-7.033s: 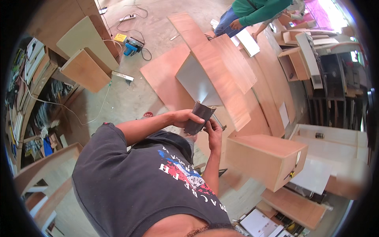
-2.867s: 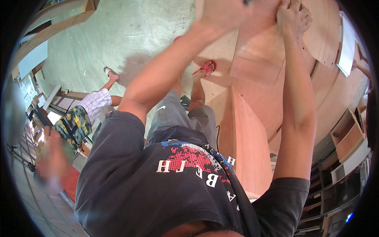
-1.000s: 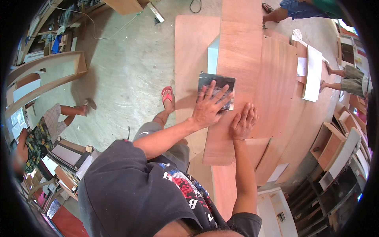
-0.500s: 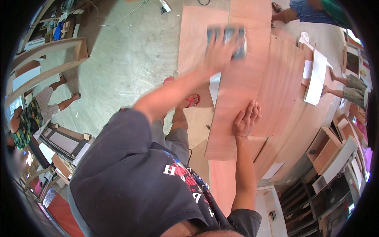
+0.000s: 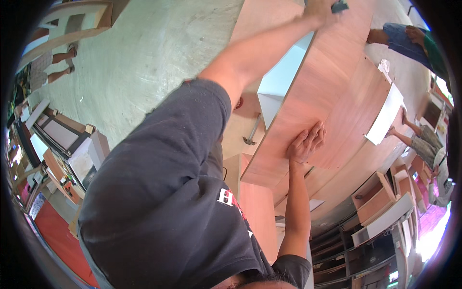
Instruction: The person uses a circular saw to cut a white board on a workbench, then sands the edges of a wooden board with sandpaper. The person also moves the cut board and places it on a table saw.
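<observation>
Uppermost, at one o'clock, the left hand (image 5: 320, 11) (blurred, and cut by the upper edge of the view) covers a dark sheet (image 5: 340, 6), one corner of which juts out to the right above a brown board (image 5: 327, 86); whether the fingers pinch the sheet or merely press on it cannot be told. At three o'clock, the right hand (image 5: 306, 143) rests palm down on the same board, fingers outstretched and slightly parted. Along the board's left edge, toward one o'clock, a pale blue box interior (image 5: 287, 67) is visible. Near the centre, at two o'clock, a hammer (image 5: 250, 139) lies just beside the board. Farther out: a person in blue shorts (image 5: 406, 45) at two, a white plank (image 5: 385, 115) near three, an open wooden box (image 5: 378, 197) toward four, a red panel (image 5: 62, 241) at eight.
</observation>
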A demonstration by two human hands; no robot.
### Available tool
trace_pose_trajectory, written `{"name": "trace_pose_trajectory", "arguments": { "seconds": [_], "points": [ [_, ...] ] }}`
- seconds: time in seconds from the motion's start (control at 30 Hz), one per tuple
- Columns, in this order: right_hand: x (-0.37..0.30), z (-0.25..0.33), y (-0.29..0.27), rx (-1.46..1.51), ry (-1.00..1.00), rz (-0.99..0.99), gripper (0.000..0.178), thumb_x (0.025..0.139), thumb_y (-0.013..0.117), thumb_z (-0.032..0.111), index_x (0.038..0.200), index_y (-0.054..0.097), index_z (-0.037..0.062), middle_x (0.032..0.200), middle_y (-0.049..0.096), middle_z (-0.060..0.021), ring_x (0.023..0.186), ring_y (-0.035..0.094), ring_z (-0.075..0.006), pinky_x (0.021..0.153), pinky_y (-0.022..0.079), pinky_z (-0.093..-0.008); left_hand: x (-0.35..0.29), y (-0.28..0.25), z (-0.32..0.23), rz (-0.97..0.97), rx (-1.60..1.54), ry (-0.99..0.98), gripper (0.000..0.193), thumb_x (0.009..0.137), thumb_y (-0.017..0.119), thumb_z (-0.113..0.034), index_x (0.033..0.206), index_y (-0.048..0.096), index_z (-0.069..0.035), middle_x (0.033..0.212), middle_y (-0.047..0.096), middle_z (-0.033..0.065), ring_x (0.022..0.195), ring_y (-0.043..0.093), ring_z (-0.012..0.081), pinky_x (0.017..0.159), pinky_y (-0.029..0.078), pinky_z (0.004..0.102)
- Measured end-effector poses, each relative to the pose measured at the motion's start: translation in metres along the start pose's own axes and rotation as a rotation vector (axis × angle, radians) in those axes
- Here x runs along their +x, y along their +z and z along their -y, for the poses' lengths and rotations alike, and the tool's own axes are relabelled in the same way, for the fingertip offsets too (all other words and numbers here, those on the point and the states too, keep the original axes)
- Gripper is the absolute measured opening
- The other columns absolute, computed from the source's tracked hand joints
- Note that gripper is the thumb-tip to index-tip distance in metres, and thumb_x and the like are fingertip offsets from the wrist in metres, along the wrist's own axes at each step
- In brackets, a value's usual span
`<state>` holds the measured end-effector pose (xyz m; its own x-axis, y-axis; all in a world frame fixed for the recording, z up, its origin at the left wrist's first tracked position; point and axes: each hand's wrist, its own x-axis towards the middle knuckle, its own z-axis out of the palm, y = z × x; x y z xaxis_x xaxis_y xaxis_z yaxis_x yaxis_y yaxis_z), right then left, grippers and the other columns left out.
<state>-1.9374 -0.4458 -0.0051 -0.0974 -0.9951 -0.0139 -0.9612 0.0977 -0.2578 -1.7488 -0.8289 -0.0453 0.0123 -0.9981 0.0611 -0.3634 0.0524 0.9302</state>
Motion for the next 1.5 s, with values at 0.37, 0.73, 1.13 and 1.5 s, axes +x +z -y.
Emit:
{"name": "trace_pose_trajectory", "arguments": {
  "seconds": [0.37,0.73,1.13,1.5],
  "points": [
    [-0.005,-0.008,-0.001,-0.040,-0.013,0.011,0.061,0.108,0.042,0.031,0.161,0.035,0.0017,0.159,0.037,-0.0234,0.145,0.032,-0.0467,0.121,0.026,-0.0594,-0.294,-0.004,-0.036,0.018,-0.072,0.063,0.089,0.075,0.064,0.005,0.160,0.042,-0.014,0.168,0.034,0.0140,0.153,0.029,0.0494,0.125,0.027,0.0582],
    [-0.003,0.003,-0.006,0.029,0.006,-0.027,0.062,0.103,0.052,0.030,0.157,0.041,0.0018,0.155,0.044,-0.0238,0.145,0.036,-0.0473,0.122,0.024,-0.0607,-0.002,0.011,-0.028,-0.038,0.705,0.470,0.068,0.093,0.066,-0.054,0.152,0.053,-0.021,0.162,0.045,0.0073,0.153,0.028,0.0446,0.118,0.027,0.0669],
    [-0.023,0.001,-0.012,-0.002,0.102,-0.061,0.060,0.097,0.058,0.032,0.151,0.047,0.0067,0.153,0.045,-0.0225,0.142,0.039,-0.0487,0.116,0.026,-0.0712,-0.185,-0.022,-0.065,0.507,0.754,0.379,0.083,0.084,0.070,-0.017,0.161,0.041,-0.023,0.170,0.032,0.0066,0.157,0.022,0.0428,0.124,0.021,0.0652],
    [0.126,0.047,0.044,-0.131,0.712,-0.364,0.048,0.103,0.052,0.032,0.145,0.055,0.0081,0.158,0.044,-0.0218,0.142,0.045,-0.0420,0.114,0.034,-0.0654,-0.195,-0.022,-0.047,0.368,0.685,0.401,0.094,0.078,0.072,-0.017,0.164,0.036,-0.026,0.173,0.025,0.0053,0.158,0.023,0.0411,0.123,0.022,0.0662]
  ]
}}
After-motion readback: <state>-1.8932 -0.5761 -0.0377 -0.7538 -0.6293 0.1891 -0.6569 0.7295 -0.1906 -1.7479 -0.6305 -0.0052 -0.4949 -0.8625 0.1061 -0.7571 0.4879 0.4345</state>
